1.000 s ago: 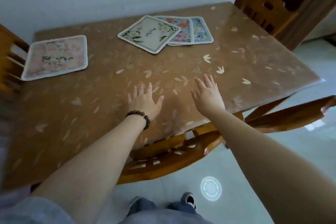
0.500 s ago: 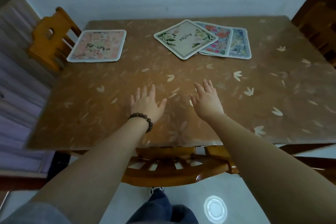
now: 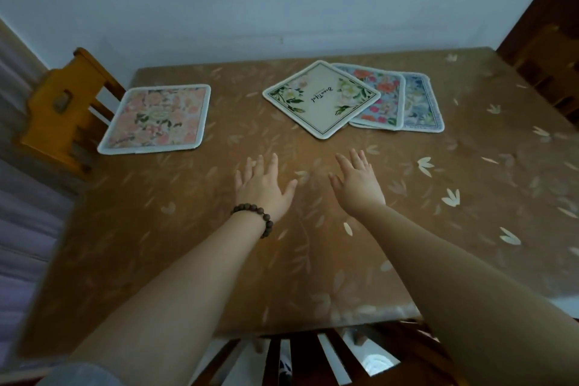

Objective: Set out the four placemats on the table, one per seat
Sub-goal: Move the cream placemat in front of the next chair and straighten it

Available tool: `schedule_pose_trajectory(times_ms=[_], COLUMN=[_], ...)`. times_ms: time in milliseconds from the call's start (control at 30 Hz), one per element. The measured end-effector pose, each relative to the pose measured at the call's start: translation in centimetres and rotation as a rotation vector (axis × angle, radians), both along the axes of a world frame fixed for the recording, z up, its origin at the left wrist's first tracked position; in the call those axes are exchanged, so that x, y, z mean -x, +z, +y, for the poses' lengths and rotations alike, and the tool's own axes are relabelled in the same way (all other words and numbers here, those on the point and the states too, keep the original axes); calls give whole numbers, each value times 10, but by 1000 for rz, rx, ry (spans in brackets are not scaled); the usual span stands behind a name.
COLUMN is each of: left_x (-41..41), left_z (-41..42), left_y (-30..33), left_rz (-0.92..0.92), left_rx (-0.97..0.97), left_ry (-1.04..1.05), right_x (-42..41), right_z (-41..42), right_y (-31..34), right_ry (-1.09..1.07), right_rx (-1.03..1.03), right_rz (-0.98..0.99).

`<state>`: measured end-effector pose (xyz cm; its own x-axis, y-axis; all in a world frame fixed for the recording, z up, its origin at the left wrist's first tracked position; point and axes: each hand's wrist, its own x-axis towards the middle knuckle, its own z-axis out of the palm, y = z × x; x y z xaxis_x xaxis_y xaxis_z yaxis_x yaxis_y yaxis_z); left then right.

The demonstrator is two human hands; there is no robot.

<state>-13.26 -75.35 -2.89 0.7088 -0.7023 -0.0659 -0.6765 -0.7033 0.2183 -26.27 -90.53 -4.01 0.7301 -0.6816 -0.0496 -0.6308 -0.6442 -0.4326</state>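
Both hands reaching over the table (image 3: pixel 175 229) toward overlapped placemats.

Left hand (image 3: pixel 263 186) and right hand (image 3: pixel 357 182) extend palm-down, fingers straight and spread, holding nothing. A pink floral placemat (image 3: pixel 156 118) lies alone at the far left, beside a wooden chair (image 3: pixel 62 110). Three others overlap at the far centre: a cream leaf-bordered placemat (image 3: pixel 321 98) on top, a red floral placemat (image 3: pixel 383 97) beneath, and a blue placemat (image 3: pixel 421 106) lowest.

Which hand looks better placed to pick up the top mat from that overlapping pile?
Probably the right hand: it lies open almost directly below the cream placemat topping the pile. The left hand, also open, sits further left, between the pile and the pink placemat.
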Motion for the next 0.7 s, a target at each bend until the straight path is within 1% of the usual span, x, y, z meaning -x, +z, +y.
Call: schedule_pose_trajectory(times_ms=[167,267,367,567,700], left_x=[-37,-59,-79,-91,-97], left_z=[-41,-74,-111,-194,-235], left_y=[-9,-24,-44,-93,-123], left_rz=[30,69,91,91,63], left_rx=[3,37,47,42,39], left_ry=[-52,-34,-21,-82,-131], right_x=[-31,-48,-65,-103,-123], right_z=[-31,-59,-93,-162,-197], right_y=[-11,-22,-35,-75,-105], right_ry=[-37,-43,-61,-91,-60], right_rx=[-20,-41,-74,-138,-91], right_rz=[10,16,7,-19,-27])
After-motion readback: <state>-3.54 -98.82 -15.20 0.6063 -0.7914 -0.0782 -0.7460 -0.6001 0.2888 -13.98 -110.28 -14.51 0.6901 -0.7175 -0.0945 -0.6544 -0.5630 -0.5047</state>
